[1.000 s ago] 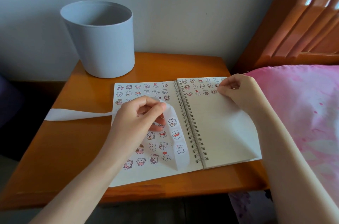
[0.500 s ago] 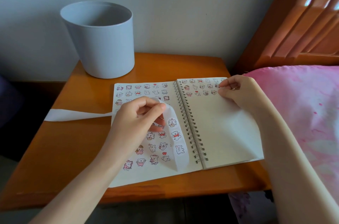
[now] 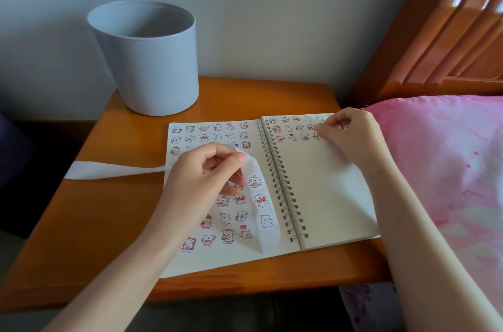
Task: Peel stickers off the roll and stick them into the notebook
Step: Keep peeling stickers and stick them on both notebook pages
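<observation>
Sticker strip (image 3: pixel 262 212) nearest me, free end lying on notebook's (image 3: pixel 326 195) left page beside spiral. My left hand (image 3: pixel 201 176) pinches strip above that page, thumb against fingers; bare backing trails left across table (image 3: pixel 109 209). Right hand (image 3: pixel 345 133) farther up, fingers bent, tips on right page's sticker rows; can't tell if pinching anything. Grey bin (image 3: pixel 147 59) at far corner.

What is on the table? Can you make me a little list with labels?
Table: orange wood, next to pink bedding
Notebook: spiral, open flat; left page nearly full of stickers, right page has some at its top
Sticker strip: white, curling over the left page
Left hand: pinches the strip
Right hand: fingertips on the right page's top
Bucket: grey, back of table
</observation>
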A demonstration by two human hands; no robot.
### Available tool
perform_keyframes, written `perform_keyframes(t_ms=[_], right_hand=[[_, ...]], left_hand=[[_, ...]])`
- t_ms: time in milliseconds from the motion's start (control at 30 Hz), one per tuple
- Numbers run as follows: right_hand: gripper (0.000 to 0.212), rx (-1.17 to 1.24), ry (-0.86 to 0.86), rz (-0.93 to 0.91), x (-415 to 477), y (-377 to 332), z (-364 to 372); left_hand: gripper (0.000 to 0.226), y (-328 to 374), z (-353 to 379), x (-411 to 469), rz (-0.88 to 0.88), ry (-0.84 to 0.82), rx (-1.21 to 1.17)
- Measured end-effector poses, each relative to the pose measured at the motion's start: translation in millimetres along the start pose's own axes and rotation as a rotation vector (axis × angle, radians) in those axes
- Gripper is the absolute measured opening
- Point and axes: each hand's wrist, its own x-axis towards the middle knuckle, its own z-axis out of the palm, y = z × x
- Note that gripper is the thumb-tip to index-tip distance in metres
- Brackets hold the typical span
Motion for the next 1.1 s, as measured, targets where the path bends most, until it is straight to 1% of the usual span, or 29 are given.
perform_keyframes(t_ms=[167, 333, 500, 600, 700, 733, 767, 867, 933, 1000, 1100], right_hand=[[0.012, 0.076, -0.04, -0.046, -1, 2, -8], [0.017, 0.107, -0.114, -0.031, -5, -1, -12], [0.009, 0.069, -0.114, -0.071, -5, -1, -12], [0.01, 0.056, -0.104, -0.056, -5, -2, -13], [0.005, 0.125, -0.119, -0.078, -13, -18, -15], [0.003, 0.155, -0.163, -0.101, -18, -28, -15], [0.006, 0.185, -0.231, -0.122, -24, -38, -16], [0.017, 0.262, -0.505, -0.177, -46, -69, -17], [0.019, 0.256, -0.638, -0.193, -58, -82, -16], [0.018, 0.259, -0.72, -0.198, -64, -89, -16], [0.017, 0.28, -0.782, -0.18, -67, -92, -17]], left_hand=[[0.009, 0, 0, 1, 0.004, 0.004, 0.009], [0.009, 1, 0, 0, 0.007, 0.007, 0.001], [0.009, 2, 0, -1, 0.004, 0.003, 0.003], [0.008, 2, 0, -1, -0.001, 0.001, -0.001], [0.009, 3, 0, -2, 0.0, -0.001, -0.013], [0.009, 4, 0, -2, 0.005, 0.003, -0.023], [0.008, 5, -1, -3, 0.012, 0.012, -0.032], [0.008, 8, -2, -3, 0.035, 0.06, -0.027], [0.01, 9, -3, -3, 0.048, 0.08, -0.024], [0.013, 10, -3, -3, 0.062, 0.102, -0.017], [0.014, 10, -3, -3, 0.086, 0.136, -0.018]])
